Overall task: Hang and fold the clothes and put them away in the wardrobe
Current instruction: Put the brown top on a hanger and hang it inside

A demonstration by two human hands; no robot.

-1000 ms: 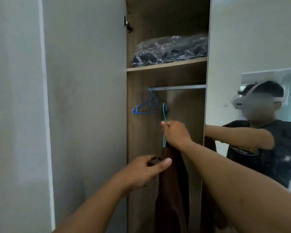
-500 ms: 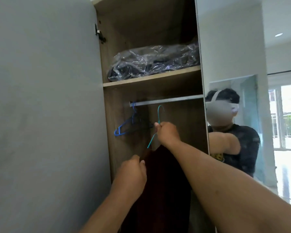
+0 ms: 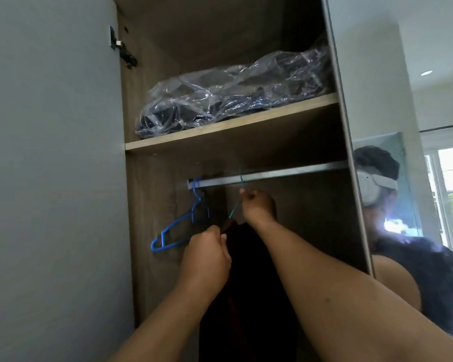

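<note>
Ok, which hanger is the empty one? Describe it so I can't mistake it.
Look inside the open wardrobe, under the shelf, at the metal rail. At the rail's left end hangs the blue hanger, bare and tilted, near the side wall. The teal hanger to its right carries a dark garment and is gripped by the right hand.

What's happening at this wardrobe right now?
A person is hanging a dark garment in the open wardrobe. The right hand grips the teal hanger, its hook at the rail. The left hand pinches the garment's top edge. An empty blue hanger already hangs on the rail.
</note>
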